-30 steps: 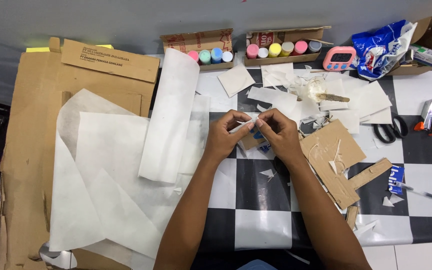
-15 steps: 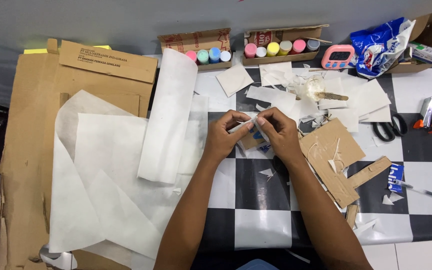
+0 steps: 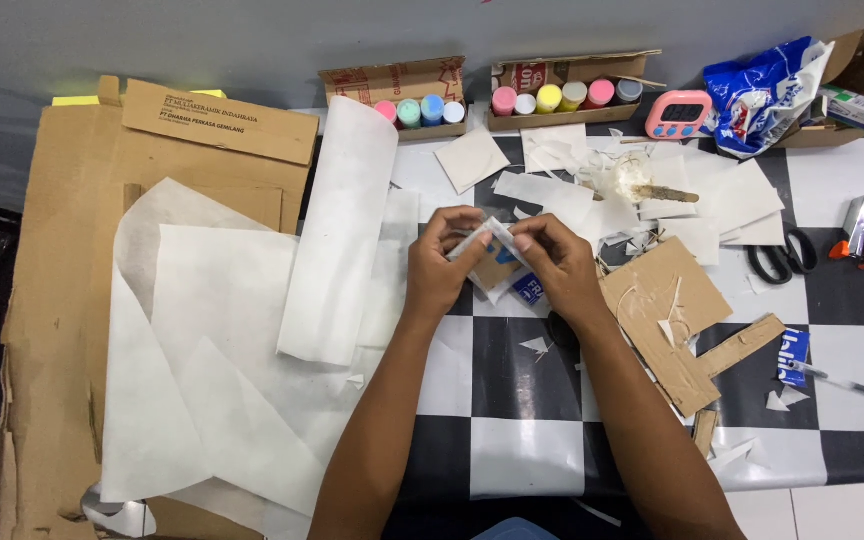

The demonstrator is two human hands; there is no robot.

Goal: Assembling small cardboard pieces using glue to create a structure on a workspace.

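Left hand (image 3: 439, 268) and right hand (image 3: 555, 262) together above checkered table (image 3: 512, 370), fingertips pinching small white paper piece (image 3: 485, 238) from both sides. Cardboard scrap (image 3: 664, 300) just right; white sheets (image 3: 242, 330) left; scissors (image 3: 778, 258) far right.

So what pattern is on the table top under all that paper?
A black-and-white checkerboard on the table top, seen best in the head view, below the two hands.

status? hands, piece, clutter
Left hand and right hand both pinching small white paper piece. Held above checkered table. Cardboard scraps beside right hand.
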